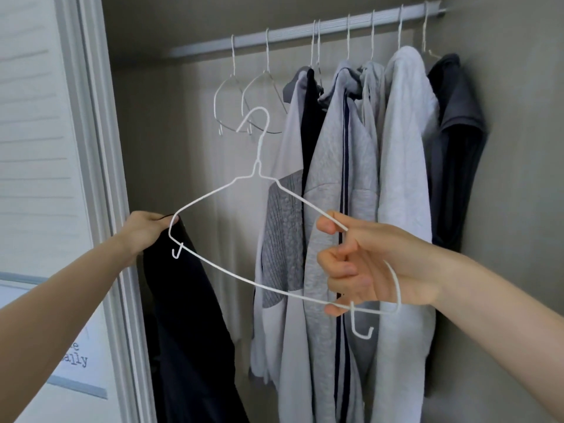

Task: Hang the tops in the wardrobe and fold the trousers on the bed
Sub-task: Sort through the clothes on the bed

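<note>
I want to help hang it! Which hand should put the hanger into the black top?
Probably the right hand: it already holds the white hanger. The left hand grips the black top.

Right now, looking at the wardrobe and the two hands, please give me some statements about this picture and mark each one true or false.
1. The right hand holds a white wire hanger. True.
2. That hanger already hangs on the wardrobe rail. False: its hook is free in the air, below the rail.
3. The left hand grips a dark garment. True.
4. The dark garment is already threaded onto the held hanger. False: it hangs from the left hand beside the hanger's end.
5. Two empty hangers hang on the rail to the left of the hung tops. True.
6. Every hanger on the rail carries clothing. False: those two are bare.
</note>
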Action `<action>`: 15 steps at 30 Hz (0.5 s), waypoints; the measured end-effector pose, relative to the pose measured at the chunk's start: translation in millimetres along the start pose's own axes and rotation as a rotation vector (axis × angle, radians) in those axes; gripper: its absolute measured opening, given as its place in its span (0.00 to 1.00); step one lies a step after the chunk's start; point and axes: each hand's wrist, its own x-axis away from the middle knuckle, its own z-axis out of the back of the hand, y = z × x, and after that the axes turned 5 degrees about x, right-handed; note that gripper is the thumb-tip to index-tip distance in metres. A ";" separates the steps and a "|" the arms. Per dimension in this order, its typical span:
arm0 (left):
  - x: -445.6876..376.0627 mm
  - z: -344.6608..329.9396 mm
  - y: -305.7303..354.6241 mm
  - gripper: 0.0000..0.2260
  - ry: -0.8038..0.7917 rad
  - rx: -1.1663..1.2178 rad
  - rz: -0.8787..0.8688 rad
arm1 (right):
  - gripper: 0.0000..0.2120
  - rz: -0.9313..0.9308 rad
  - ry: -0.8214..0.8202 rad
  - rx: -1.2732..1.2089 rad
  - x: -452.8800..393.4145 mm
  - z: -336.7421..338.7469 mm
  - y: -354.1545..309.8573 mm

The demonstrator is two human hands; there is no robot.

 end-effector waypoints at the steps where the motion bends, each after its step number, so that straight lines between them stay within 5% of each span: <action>1: 0.2 4.4 1.1 0.09 0.002 0.015 0.003 | 0.12 0.003 -0.019 -0.036 -1.7 1.2 0.9; 10: 3.3 6.0 5.7 0.11 0.010 -0.054 0.010 | 0.14 -0.066 -0.067 -0.078 -4.7 9.3 8.1; 15: 16.5 -18.1 19.0 0.17 -0.145 -0.087 0.003 | 0.16 -0.085 0.039 0.044 -21.7 -4.5 20.7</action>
